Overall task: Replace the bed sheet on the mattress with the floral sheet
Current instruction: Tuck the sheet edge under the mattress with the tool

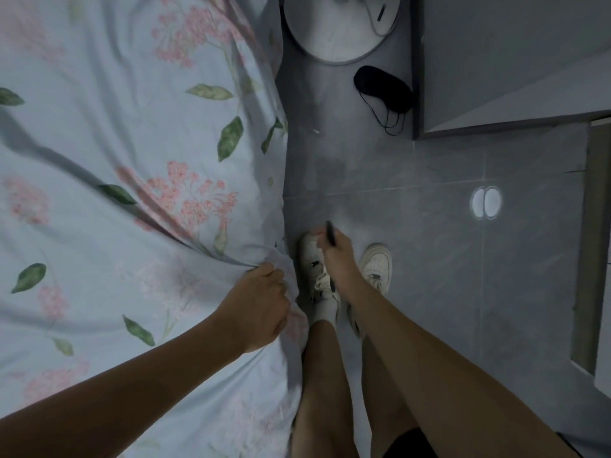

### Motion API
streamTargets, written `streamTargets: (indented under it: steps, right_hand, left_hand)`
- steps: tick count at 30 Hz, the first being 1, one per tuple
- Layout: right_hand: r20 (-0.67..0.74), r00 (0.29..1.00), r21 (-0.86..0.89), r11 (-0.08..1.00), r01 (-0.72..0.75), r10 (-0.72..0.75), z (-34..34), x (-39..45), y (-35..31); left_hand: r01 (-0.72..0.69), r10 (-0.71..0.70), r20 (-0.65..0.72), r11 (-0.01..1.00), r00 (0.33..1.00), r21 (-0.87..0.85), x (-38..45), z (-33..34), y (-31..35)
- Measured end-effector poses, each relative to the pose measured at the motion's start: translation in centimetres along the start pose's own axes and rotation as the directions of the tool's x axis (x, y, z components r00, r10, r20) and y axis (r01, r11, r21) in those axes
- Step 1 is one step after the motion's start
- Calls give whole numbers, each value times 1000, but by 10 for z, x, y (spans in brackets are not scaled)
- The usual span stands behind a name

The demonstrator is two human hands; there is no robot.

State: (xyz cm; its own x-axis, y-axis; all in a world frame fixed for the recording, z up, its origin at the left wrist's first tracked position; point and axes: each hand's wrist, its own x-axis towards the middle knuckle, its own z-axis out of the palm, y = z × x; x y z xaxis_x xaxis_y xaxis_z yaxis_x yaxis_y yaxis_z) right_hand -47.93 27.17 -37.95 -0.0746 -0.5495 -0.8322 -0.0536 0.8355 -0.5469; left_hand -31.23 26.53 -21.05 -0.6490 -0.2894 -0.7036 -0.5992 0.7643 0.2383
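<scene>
My left hand (261, 302) is curled into a fist around a bunched fold of the floral sheet (109, 180) right at the bed's near edge, and creases fan out from that grip across the fabric. My right hand (334, 256) hangs over the floor, just above my left shoe, with its fingers closed round a small dark object (330, 233); the picture is blurred there, so I cannot tell what that object is.

The floral sheet is pale blue with pink flower clusters and green leaves. It covers the whole bed on the left of my view and drapes over the side nearest my legs. I cannot see the mattress itself under it.

Below my hands are my 2 bare legs and 2 white sneakers (377, 262) standing on a grey tiled floor (429, 242), just beside the bed edge. A dark hem of shorts shows at the bottom.

Farther up the floor lies a black sleep mask (383, 89) with thin straps trailing from it. Near it, at the top of the view, is a round pale base (337, 34) with a cable lying across it. A grey cabinet (512, 61) fills the upper right corner, touching the floor beside the mask. A bright double-lobed light reflection (486, 203) sits on the tiles to the right, well apart from my feet.
</scene>
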Motion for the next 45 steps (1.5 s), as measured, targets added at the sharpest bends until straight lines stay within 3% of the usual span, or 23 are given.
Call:
streamTargets:
  steps: [2,4,6,11,17,23,28,31,36,38,42,45]
  right_hand:
    - [173,985,-226,974,26,14,14,1,17]
    - [311,949,-291,955,54,42,30,0,24]
    - [348,935,-315,948,43,73,42,-3,18]
    - [188,982,-521,849,93,7,42,14,18]
    - [106,994,-530,846,62,-6,40,35,13]
    - [78,994,-511,853,110,-82,64,63,31]
    - [58,998,-341,940,12,8,40,56,35]
    - [-39,996,-94,992,-85,82,2,43,37]
    - [-248,968,199,980,6,45,-43,1,18]
    - [-292,949,358,934,-8,120,-45,-13,15]
    - [-206,936,587,801,-114,284,-5,-23,13]
    - [-152,949,509,845,-165,277,52,-21,10]
  left_hand:
    - [11,-10,-35,1000,999,2,2,1,0]
    - [8,-8,-71,1000,997,0,2,5,0]
    - [-4,4,-116,1000,993,1,4,9,-2]
    - [-28,20,-195,999,981,-40,6,14,-5]
    - [-73,37,-261,989,965,-130,0,6,-2]
    - [-1,-30,-260,993,965,-119,2,13,-13]
    - [-43,38,-109,998,993,-39,3,11,-19]
    - [-79,78,-47,997,996,-14,5,8,-19]
    - [-53,53,-18,998,998,-14,7,0,-5]
    - [-20,19,-23,999,1000,-27,5,-3,-1]
    - [25,-25,8,999,1000,-23,-7,-13,8]
    - [24,-23,71,1000,997,-9,-14,-21,11]
